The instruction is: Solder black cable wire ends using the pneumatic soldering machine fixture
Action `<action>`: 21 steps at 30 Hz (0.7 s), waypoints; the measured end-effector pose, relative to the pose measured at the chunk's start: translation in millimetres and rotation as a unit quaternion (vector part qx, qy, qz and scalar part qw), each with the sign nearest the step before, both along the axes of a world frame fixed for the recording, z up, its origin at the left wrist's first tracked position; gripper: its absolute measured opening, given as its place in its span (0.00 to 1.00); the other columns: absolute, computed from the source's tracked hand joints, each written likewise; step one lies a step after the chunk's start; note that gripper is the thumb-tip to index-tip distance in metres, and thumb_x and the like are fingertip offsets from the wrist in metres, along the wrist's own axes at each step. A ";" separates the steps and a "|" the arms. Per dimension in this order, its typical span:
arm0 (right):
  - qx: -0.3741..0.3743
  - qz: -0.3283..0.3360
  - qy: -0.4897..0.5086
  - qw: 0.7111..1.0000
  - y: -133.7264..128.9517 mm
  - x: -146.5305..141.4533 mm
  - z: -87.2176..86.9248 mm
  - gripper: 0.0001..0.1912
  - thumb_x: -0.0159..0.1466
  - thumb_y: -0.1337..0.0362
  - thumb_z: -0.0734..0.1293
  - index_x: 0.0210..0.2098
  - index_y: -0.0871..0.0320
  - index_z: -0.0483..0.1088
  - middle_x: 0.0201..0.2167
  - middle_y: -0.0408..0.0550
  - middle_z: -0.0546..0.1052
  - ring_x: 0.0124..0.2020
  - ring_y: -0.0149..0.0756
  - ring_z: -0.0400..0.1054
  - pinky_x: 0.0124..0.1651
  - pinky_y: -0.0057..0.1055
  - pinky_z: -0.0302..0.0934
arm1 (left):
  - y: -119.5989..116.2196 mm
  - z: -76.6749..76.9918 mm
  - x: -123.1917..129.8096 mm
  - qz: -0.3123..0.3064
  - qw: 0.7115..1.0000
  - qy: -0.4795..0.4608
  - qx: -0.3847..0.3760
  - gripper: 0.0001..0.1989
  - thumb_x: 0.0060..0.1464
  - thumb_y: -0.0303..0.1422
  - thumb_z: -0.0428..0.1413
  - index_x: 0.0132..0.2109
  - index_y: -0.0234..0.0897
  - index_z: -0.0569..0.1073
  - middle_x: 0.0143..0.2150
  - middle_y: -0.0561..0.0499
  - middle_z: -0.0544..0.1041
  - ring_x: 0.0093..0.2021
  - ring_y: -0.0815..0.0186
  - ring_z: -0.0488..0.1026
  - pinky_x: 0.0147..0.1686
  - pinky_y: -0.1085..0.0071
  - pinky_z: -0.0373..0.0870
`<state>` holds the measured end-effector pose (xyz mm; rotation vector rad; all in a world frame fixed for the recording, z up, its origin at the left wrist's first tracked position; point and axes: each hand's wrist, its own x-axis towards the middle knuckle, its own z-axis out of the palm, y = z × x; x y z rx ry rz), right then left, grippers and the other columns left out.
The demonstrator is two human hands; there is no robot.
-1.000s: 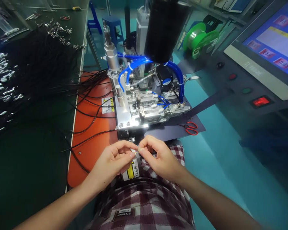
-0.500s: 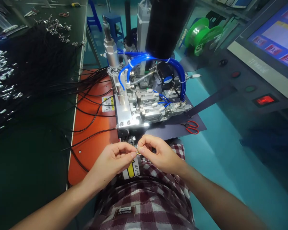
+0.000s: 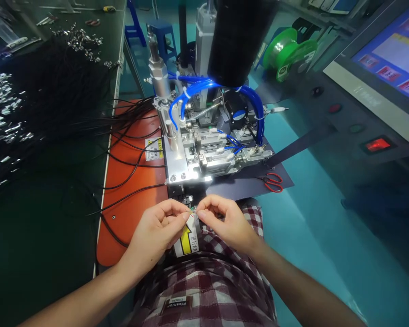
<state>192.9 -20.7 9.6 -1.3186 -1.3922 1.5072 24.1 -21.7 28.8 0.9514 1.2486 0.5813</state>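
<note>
Over my lap, at the front of the machine, both hands work with their fingertips almost meeting. My left hand is closed in a pinch on thin coloured wires, whose tips show just past its thumb and forefinger. My right hand is also closed, thumb against forefinger, at the other side of these wires; a tiny shiny bit shows by its fingertips, too small to name. Just beyond the fingers sits a small metal fixture of the machine. Beneath them a white label with a yellow arrow is partly covered.
A metal machine with blue air hoses stands ahead. Black cables cross an orange board from a large cable pile at left. Red-handled scissors lie right; a control panel and green spool are beyond.
My left fingertips have shifted slightly left and up, opening a small gap between the hands where the coloured wire tips show. My right hand has barely moved.
</note>
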 end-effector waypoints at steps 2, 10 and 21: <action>0.000 -0.010 -0.004 1.000 -3.6 -1.4 1.0 0.05 0.59 0.66 0.64 0.29 0.61 0.69 0.23 0.41 0.66 0.25 0.29 0.58 0.27 0.26 0.54 | -0.2 -0.3 0.3 0.000 1.000 -0.007 -0.002 0.13 0.51 0.41 0.57 0.34 0.34 0.69 0.16 0.62 0.56 0.16 0.77 0.50 0.15 0.80 0.45; -0.074 0.008 0.034 0.997 2.5 -1.8 3.2 0.06 0.58 0.66 0.64 0.26 0.61 0.67 0.22 0.41 0.65 0.23 0.27 0.56 0.25 0.25 0.51 | -1.0 0.6 -0.4 -0.019 1.000 -0.012 0.000 0.12 0.52 0.39 0.57 0.35 0.33 0.70 0.18 0.61 0.57 0.18 0.77 0.50 0.16 0.81 0.45; 0.056 0.049 -0.078 0.994 3.3 6.8 11.4 0.05 0.60 0.68 0.62 0.27 0.59 0.66 0.22 0.39 0.66 0.23 0.27 0.58 0.25 0.25 0.52 | -0.4 5.9 0.9 -0.041 0.999 -0.001 0.011 0.10 0.53 0.37 0.56 0.36 0.33 0.70 0.16 0.62 0.57 0.17 0.78 0.51 0.16 0.82 0.47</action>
